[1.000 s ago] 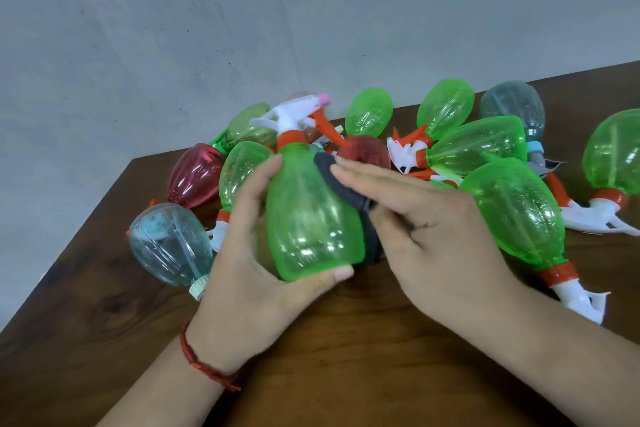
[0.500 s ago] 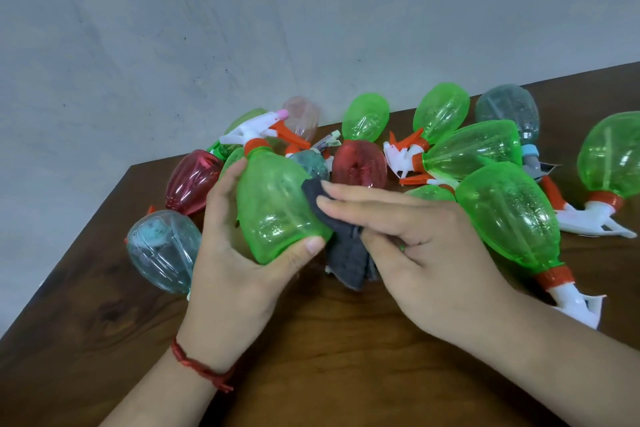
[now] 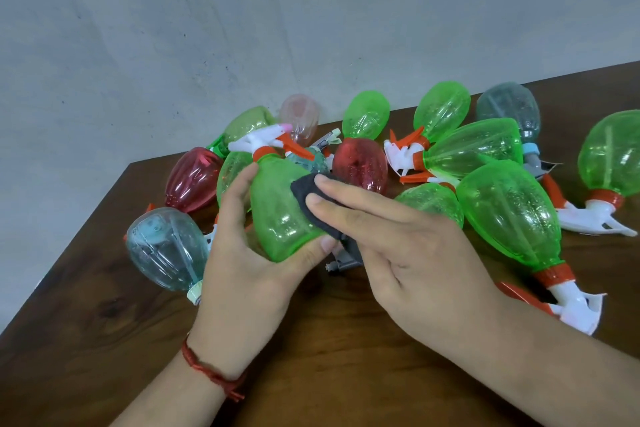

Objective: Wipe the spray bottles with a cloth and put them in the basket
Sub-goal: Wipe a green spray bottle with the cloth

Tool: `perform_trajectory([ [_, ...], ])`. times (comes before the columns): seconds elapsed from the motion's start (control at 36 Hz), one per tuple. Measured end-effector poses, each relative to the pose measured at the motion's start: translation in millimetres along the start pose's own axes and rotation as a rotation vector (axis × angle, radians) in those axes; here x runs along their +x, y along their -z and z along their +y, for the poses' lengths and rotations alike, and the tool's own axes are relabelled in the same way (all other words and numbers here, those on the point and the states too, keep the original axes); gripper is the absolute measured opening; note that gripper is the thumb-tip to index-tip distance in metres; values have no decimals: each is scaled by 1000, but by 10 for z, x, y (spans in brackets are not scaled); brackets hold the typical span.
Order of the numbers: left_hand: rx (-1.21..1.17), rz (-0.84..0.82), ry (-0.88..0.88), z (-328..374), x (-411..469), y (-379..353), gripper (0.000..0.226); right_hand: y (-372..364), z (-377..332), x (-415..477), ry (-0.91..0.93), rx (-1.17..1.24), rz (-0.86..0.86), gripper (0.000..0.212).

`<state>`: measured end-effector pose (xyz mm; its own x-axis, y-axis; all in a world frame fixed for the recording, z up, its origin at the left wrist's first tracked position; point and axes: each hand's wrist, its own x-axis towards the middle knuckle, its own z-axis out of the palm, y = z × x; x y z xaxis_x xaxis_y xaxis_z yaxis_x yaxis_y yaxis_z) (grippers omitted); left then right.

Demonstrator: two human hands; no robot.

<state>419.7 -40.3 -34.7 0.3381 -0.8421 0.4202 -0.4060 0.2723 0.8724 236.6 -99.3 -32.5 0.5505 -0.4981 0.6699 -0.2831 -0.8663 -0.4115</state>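
My left hand [image 3: 252,267] grips a green spray bottle [image 3: 277,208] by its base, with the white and orange spray head pointing up and away. My right hand [image 3: 398,239] holds a dark grey cloth [image 3: 308,194] and presses it with straight fingers against the bottle's right side. Part of the cloth hangs down behind my left thumb. No basket is in view.
Several more spray bottles lie in a pile on the brown wooden table [image 3: 346,357]: green ones [image 3: 509,215] at the right, red ones [image 3: 360,163], and a clear one [image 3: 162,246] at the left. The table's left edge and a grey wall are close behind.
The bottle has been turned and tilted left in my left hand. My right hand has slid the cloth up the bottle's side again after dropping lower.
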Motion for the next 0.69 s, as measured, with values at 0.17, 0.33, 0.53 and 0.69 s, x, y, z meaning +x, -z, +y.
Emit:
perform_trajectory([
  [0.17,-81,63,40,49,43,56,91,-24,-25,-39,33,33,27,56],
  [0.33,-19,-90,-69,13,4,71,107,-9,43,9,-140,237,133,53],
  [0.53,-64,-239,-114,-7,-72,41,111,67,95,97,-429,558,91,48],
  [0.69,0,-304,-139,-65,-18,61,110,84,115,105,-460,624,101,47],
])
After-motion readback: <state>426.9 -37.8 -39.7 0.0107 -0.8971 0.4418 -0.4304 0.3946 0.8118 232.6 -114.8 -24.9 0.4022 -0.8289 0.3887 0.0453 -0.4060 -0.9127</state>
